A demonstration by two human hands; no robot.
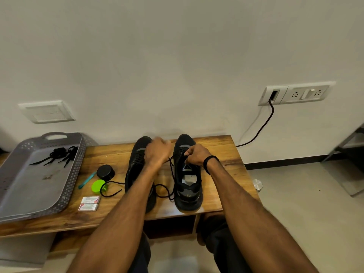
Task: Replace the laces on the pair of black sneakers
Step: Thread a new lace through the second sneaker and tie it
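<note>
The table [216, 146] carries the work. On its left end, the grey tray [76, 174] keeps a bundle of black laces [59, 154] within reach. Both black sneakers [187, 194] stand side by side at the centre with toes to the wall, which turns the eyelets toward the person. The right hand [197, 155] pinches the lace [171, 161] at the right sneaker's eyelets. The left hand [158, 151] is motion-blurred and its grip cannot be determined. Print on the two small boxes [89, 202] is illegible.
</note>
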